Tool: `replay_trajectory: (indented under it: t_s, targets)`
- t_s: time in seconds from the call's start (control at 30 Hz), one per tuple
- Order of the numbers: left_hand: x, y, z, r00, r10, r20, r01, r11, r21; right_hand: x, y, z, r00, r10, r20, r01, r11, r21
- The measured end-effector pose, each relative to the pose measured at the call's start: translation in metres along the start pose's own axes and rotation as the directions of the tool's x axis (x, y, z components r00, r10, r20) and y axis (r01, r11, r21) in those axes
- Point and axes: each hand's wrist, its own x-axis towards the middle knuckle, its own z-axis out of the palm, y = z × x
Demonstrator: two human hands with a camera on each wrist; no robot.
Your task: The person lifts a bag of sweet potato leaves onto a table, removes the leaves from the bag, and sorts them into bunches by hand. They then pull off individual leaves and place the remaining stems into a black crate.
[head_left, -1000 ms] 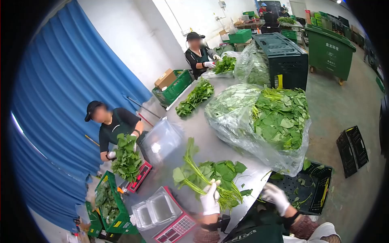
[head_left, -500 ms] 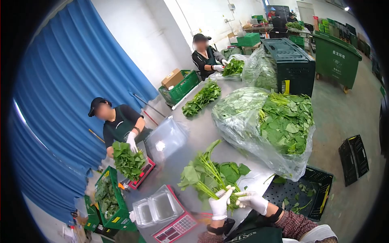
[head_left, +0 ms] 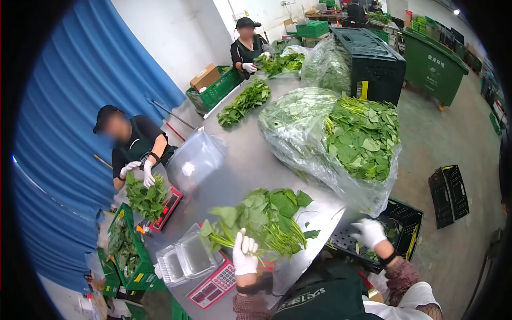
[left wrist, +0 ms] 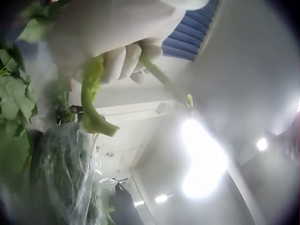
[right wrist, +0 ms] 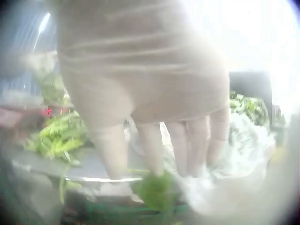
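Note:
White-gloved, my left hand [head_left: 245,255] grips a few leafy green stems [head_left: 214,238] above the table's near edge. In the left wrist view its curled fingers [left wrist: 123,63] close round a thick pale stem [left wrist: 90,101], and a thinner one sticks out beside it. A loose pile of greens [head_left: 272,218] lies just beyond this hand. My right hand [head_left: 370,233] is over the black crate [head_left: 416,224], away from the pile. The right wrist view shows its fingers extended downward, with a green leaf [right wrist: 157,191] at the fingertips; whether they touch is unclear.
A large plastic bag of greens [head_left: 362,141] fills the table's right side. Clear trays [head_left: 200,256] rest by a red scale [head_left: 213,288]. A worker [head_left: 133,138] handles greens across the table, another [head_left: 246,48] farther back. A green crate [head_left: 130,256] stands at left.
My right hand has left the stems beside my left hand and moved right, over the crate. My left hand keeps its grip on stems. The nearer worker's hands have shifted over their greens.

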Motion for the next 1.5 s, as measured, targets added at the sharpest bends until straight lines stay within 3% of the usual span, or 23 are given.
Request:
replay_trajectory:
  t_s: [0.03,0.1,0.17,0.23,0.3,0.37,0.43,0.5,0.57,0.6,0.63,0.7,0.77,0.83,0.87,0.93,1.03,1.1,1.13,1.27,1.33,1.47,1.5]
  targets:
    - [-0.004,-0.003,0.001,1.0,-0.004,-0.002,0.004,1.0,0.005,0.013,-0.03,0.0,0.999,-0.041,0.0,0.041,0.986,0.163]
    - [-0.009,-0.007,0.007,1.0,-0.029,-0.003,0.029,0.996,0.089,0.039,-0.065,0.045,0.998,-0.05,0.037,0.036,0.95,0.309]
    - [-0.009,-0.008,0.004,0.999,-0.023,0.048,0.013,0.982,0.19,0.066,-0.087,0.098,0.996,-0.084,-0.007,0.083,0.968,0.237]
    - [-0.011,-0.009,0.01,0.993,0.105,0.046,-0.114,0.957,0.266,0.089,-0.091,0.13,0.994,-0.092,0.06,0.077,0.973,0.216]
    - [-0.017,-0.003,0.018,0.989,0.147,0.002,-0.142,0.952,0.272,0.106,-0.089,0.143,0.963,-0.002,0.27,-0.084,0.947,0.309]
    - [-0.025,0.004,0.031,0.962,0.173,-0.211,-0.094,0.935,0.343,0.102,-0.098,0.08,0.97,0.181,0.165,-0.236,0.874,0.424]
    - [-0.023,0.005,0.001,0.979,0.149,-0.142,-0.102,0.95,0.297,0.098,-0.087,0.053,0.949,0.17,-0.266,-0.055,0.919,0.391]
    - [-0.02,0.001,-0.008,0.993,0.105,-0.049,-0.09,0.968,0.235,0.092,-0.085,0.013,0.883,0.288,-0.371,-0.082,0.872,0.483]
    - [-0.018,-0.01,-0.008,0.994,0.099,-0.05,-0.084,0.967,0.24,0.094,-0.06,0.032,0.897,0.313,-0.313,-0.08,0.81,0.581]
    - [-0.018,-0.015,-0.004,0.993,0.079,-0.083,-0.055,0.964,0.262,0.096,-0.057,0.036,0.926,0.377,-0.022,-0.191,0.517,0.834]
    - [-0.017,-0.018,0.001,0.991,0.064,-0.114,-0.029,0.959,0.283,0.096,-0.054,0.039,0.911,0.316,0.266,-0.325,0.153,0.933]
    - [-0.016,-0.026,0.012,0.994,0.071,-0.083,-0.042,0.951,0.306,0.085,-0.063,0.039,0.944,0.243,0.224,-0.232,0.002,0.973]
    - [-0.016,-0.034,0.021,0.987,0.082,-0.135,-0.006,0.873,0.489,0.076,-0.087,0.022,0.96,0.164,0.225,-0.208,-0.116,0.971]
    - [-0.014,-0.048,0.029,0.994,0.079,-0.081,-0.021,0.832,0.554,0.066,-0.113,-0.001,0.952,0.098,0.288,-0.268,-0.181,0.946]
    - [-0.015,-0.054,0.036,0.997,0.07,-0.037,-0.036,0.812,0.583,0.066,-0.118,0.011,0.96,0.077,0.27,-0.263,-0.089,0.961]
    - [-0.016,-0.063,0.044,0.999,0.026,0.044,-0.048,0.761,0.647,0.059,-0.138,0.0,0.96,-0.026,0.278,-0.28,-0.072,0.957]
    - [-0.018,-0.073,0.045,0.991,-0.082,0.102,0.015,0.844,0.536,0.055,-0.153,0.007,0.948,-0.135,0.288,-0.297,-0.053,0.953]
    - [-0.019,-0.073,0.041,0.993,-0.066,0.097,0.0,0.828,0.561,0.051,-0.156,0.007,0.934,-0.079,0.35,-0.338,0.133,0.932]
    - [-0.018,-0.073,0.04,0.994,-0.052,0.097,-0.015,0.811,0.585,0.051,-0.155,0.017,0.926,-0.036,0.376,-0.374,0.055,0.926]
    - [-0.018,-0.074,0.031,0.993,-0.003,0.12,-0.074,0.775,0.627,0.047,-0.155,0.009,0.912,-0.033,0.409,-0.407,0.058,0.912]
    - [-0.018,-0.072,0.03,0.981,0.045,0.191,-0.168,0.696,0.698,0.045,-0.159,0.013,0.96,-0.039,0.278,-0.271,0.127,0.954]
    - [-0.013,-0.081,0.015,0.992,0.059,0.113,-0.121,0.71,0.694,0.043,-0.158,0.008,0.958,-0.004,0.286,-0.282,0.154,0.947]
    - [-0.017,-0.077,0.028,0.995,0.063,0.075,-0.097,0.767,0.634,0.043,-0.154,0.011,0.968,0.045,0.249,-0.251,0.078,0.965]
